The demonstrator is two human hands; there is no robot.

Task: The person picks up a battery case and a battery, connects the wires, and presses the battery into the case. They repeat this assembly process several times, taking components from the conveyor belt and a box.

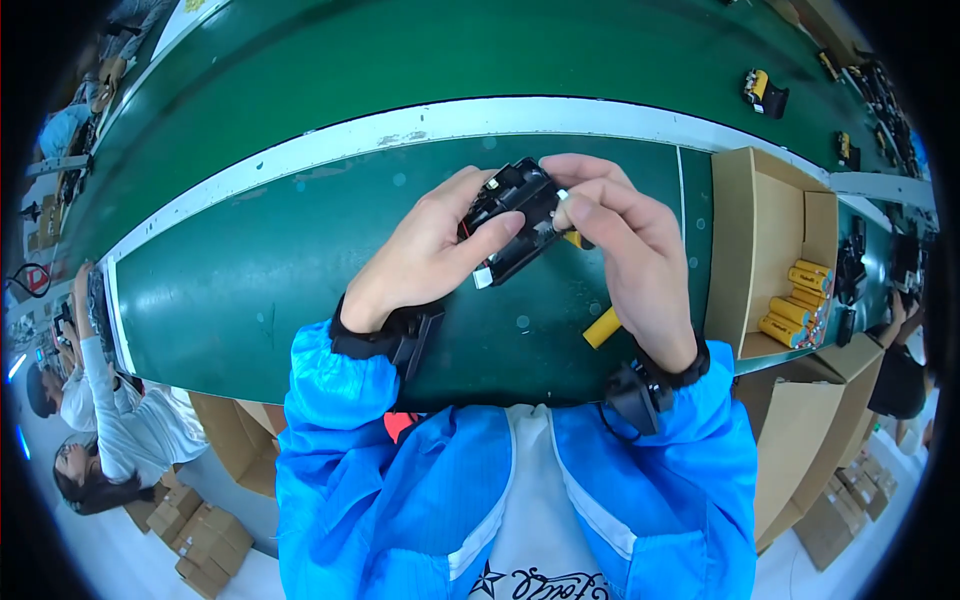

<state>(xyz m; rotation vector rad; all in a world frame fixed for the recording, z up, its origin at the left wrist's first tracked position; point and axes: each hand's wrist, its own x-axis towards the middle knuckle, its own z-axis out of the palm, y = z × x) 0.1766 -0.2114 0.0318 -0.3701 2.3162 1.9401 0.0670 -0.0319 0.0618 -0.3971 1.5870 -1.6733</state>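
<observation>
Bright blue jacket sleeves, black elastic cuffs, white front panel

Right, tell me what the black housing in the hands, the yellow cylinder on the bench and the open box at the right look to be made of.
Black housing: probably moulded plastic, semi-gloss, with highlights on its ribbed edges.
Yellow cylinder: smooth yellow skin, probably a plastic sleeve; what lies under it cannot be told.
Open box: cardboard, matt brown, with plain folded flaps.

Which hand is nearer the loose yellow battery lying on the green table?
Right. The right hand is just above the yellow battery; the left hand is farther left, gripping the black holder.
</observation>
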